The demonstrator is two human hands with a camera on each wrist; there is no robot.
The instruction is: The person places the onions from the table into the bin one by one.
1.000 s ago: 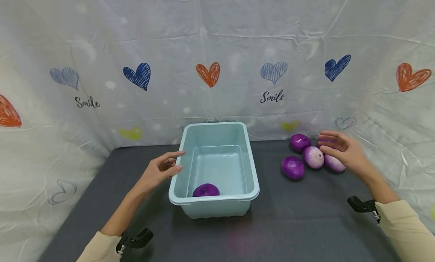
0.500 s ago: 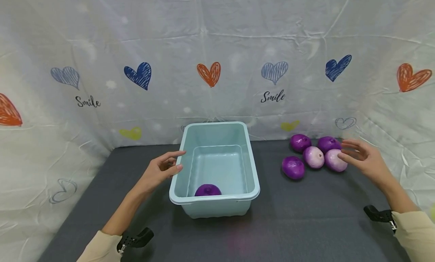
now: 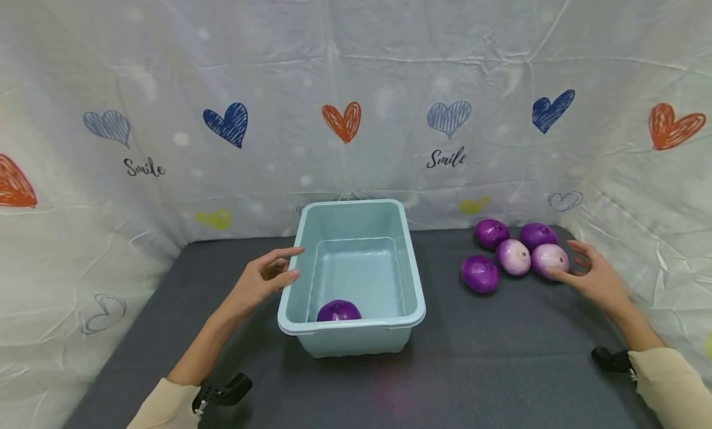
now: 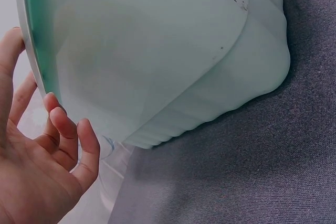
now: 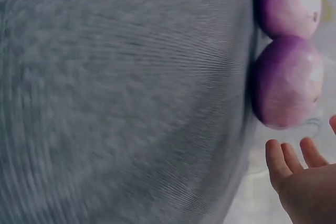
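A pale blue plastic basin [image 3: 351, 341] stands on the dark cloth, with one purple onion [image 3: 339, 310] inside near its front wall. My left hand [image 3: 261, 274] is at the basin's left rim, index finger and thumb tips against it and other fingers loosely bent outside. In the left wrist view, the hand [image 4: 47, 156] lies along the rim. To the right sits a group of several onions. My right hand [image 3: 597, 277], fingers spread, is beside the pale onion [image 3: 549, 260]; its thumb overlaps that onion in the head view. The right wrist view shows the fingertips [image 5: 273, 150] just short of the pale onion [image 5: 287, 85].
A paler onion [image 3: 513, 258] and darker purple ones [image 3: 480, 274] sit left of and behind the one by my right hand. A white curtain [image 3: 389, 58] with printed hearts hangs behind the table [image 3: 473, 367] and at both sides.
My right hand first drew back rightward from over the onions, then came lower and closer to the pale onion's right side. The left hand and basin stayed put.
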